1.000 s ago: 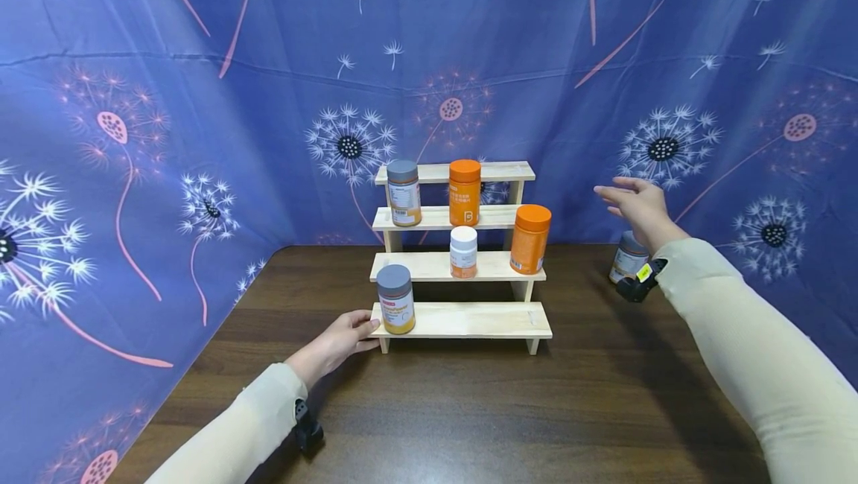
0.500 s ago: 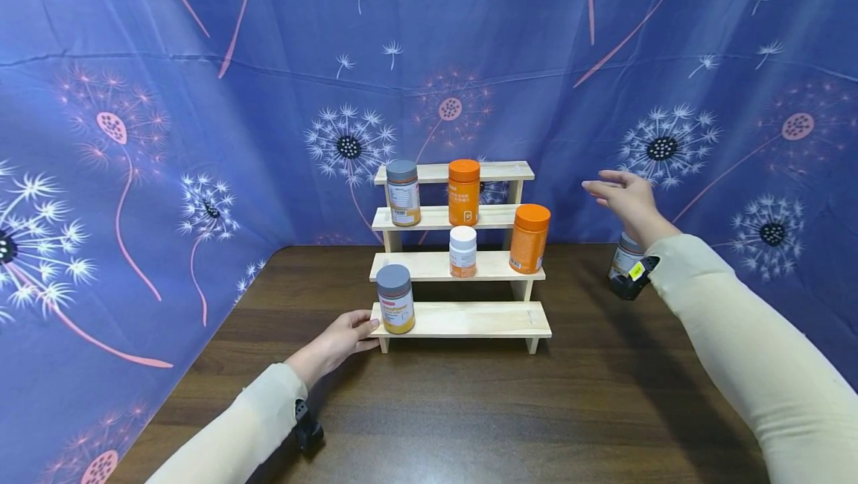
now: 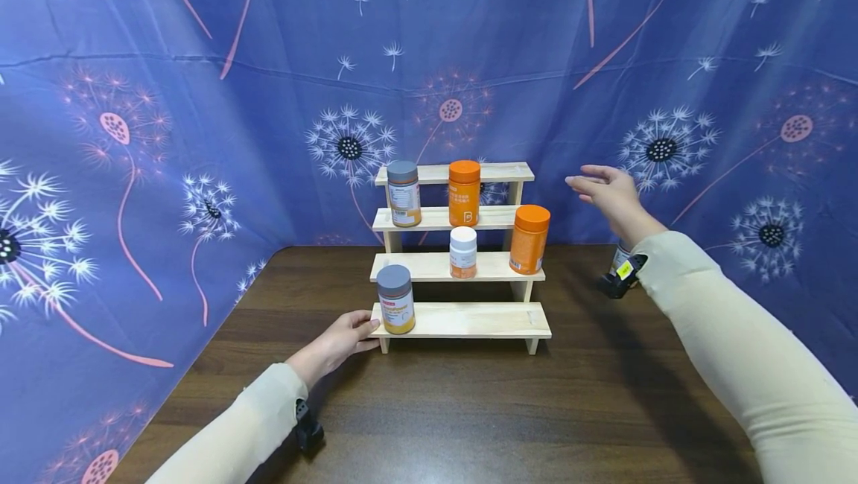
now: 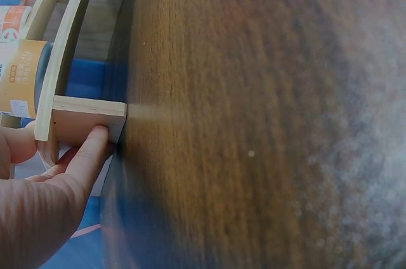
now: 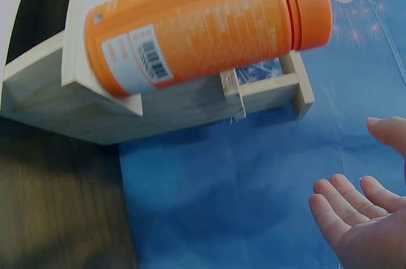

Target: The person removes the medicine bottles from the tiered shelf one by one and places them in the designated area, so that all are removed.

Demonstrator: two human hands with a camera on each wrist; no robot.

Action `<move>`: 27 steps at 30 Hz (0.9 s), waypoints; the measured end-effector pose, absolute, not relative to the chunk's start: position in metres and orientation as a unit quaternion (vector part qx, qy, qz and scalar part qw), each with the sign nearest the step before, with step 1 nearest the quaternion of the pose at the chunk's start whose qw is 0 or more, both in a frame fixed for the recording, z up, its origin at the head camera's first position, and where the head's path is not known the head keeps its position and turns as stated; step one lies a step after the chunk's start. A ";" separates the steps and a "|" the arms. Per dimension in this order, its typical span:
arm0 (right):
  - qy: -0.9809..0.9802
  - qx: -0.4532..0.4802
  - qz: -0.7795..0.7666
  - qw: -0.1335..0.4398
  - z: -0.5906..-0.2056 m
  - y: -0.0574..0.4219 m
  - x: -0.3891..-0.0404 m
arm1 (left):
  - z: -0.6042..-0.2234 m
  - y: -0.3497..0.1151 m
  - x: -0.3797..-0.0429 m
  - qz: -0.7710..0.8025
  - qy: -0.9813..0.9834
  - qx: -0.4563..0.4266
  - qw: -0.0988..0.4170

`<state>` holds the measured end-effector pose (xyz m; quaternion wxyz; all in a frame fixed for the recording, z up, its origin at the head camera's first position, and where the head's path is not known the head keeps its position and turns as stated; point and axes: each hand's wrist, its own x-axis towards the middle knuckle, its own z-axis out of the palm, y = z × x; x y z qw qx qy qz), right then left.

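A stepped wooden display rack (image 3: 469, 320) stands on the table. My left hand (image 3: 339, 344) grips the left end of its lowest step, thumb on top; in the left wrist view a fingertip touches the rack's leg (image 4: 89, 117). Beside that thumb stands a grey-capped bottle (image 3: 396, 301). To the right of the rack my right hand (image 3: 613, 199) hangs in the air, holding nothing, its fingers loosely extended. Nearest to it is a large orange bottle (image 3: 529, 240) at the right end of the second step, seen close up in the right wrist view.
A small white-capped bottle (image 3: 463, 253) shares the second step. On the third step are another grey-capped bottle (image 3: 404, 195) and an orange bottle (image 3: 464, 193). Another container (image 3: 620, 255) stands on the table (image 3: 469, 409), mostly hidden behind the right wrist. A blue curtain (image 3: 281, 134) hangs behind.
My right hand has moved left and slightly up, toward the rack, still holding nothing. Its wrist now covers more of the container on the table. The left hand and the bottles stay put.
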<state>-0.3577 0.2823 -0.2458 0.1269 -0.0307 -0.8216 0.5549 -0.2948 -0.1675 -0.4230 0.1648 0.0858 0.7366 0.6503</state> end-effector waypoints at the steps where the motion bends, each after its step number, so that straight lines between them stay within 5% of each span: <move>1: -0.822 -0.029 0.555 0.127 -0.245 0.281 -0.358 | -0.423 -0.167 -0.295 0.650 0.737 0.085 0.164; 27: -0.801 0.014 0.584 0.129 -0.232 0.239 -0.362 | -0.423 -0.165 -0.296 0.657 0.735 0.057 0.158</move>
